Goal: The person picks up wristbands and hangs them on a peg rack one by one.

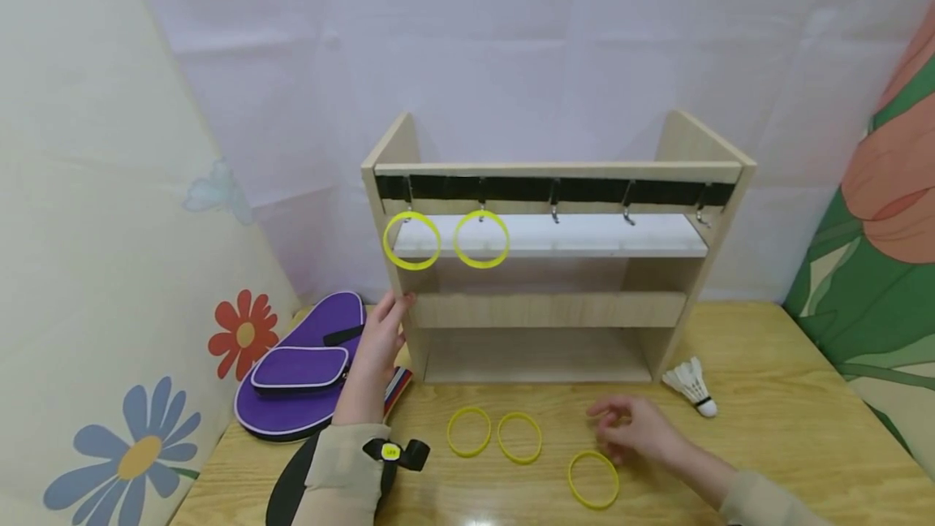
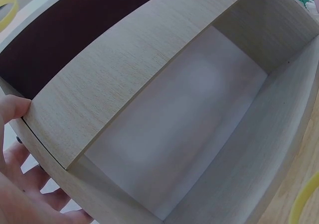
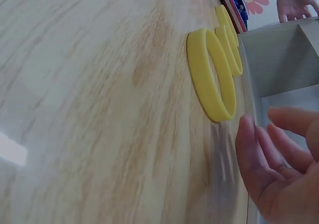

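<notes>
My left hand grips the left side panel of a wooden shelf rack; in the left wrist view its thumb lies on the panel's front edge and the fingers on the outer face. Two yellow rings hang from the two leftmost hooks under a black strip. My right hand, loosely curled and holding nothing, hovers over the table beside a yellow ring. Two more yellow rings lie side by side farther left. The right wrist view shows the nearest ring apart from the fingertips.
A white shuttlecock lies right of the rack. At left are a purple racket case, a striped item and a black rounded object partly under my left forearm. Three metal hooks at the right carry no ring.
</notes>
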### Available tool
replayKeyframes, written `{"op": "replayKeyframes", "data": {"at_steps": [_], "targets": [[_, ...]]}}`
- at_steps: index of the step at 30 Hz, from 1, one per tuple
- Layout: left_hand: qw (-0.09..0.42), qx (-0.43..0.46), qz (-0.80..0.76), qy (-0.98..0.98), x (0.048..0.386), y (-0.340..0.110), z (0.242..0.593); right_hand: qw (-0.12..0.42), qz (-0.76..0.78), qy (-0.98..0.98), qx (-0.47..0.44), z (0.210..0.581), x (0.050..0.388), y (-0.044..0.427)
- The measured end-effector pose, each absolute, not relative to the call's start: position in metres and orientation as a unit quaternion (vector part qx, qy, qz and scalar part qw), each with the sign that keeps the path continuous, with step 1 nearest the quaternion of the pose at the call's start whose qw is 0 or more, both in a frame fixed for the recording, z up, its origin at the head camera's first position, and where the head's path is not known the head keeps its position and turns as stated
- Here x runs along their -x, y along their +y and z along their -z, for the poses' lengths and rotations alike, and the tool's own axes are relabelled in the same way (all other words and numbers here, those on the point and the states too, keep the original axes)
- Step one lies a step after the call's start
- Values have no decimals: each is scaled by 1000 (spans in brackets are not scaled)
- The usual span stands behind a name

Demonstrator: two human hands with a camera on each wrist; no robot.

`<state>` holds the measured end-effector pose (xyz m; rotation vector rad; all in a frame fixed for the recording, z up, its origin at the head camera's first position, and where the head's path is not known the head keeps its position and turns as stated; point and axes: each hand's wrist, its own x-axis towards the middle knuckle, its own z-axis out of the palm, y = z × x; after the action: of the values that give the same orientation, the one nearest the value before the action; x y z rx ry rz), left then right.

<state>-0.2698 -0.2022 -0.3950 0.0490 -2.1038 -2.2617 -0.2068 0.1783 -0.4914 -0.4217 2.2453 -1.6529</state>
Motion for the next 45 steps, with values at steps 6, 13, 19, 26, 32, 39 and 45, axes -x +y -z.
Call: {"op": "replayKeyframes", "data": {"at_steps": [6,13,19,26,32,39,45], "targets": [[26,-20,730,-683,270,-202,395,179,562,795,146,494,204,182],[24,-19,730,-683,270,-202,395,181,537,809,152,495,203,182],[24,-14,730,-682,270,-201,395,165,496,836,168,501,201,182],[22,-17,726,-687,270,-202,394,162,482,842,181,502,202,180],[24,-14,729,-684,270,-202,394,180,482,837,185,500,202,179],[32,-9,735,-678,268,-202,396,198,495,827,181,496,202,181],[32,-9,734,-679,270,-202,397,200,523,812,169,496,200,182]]}}
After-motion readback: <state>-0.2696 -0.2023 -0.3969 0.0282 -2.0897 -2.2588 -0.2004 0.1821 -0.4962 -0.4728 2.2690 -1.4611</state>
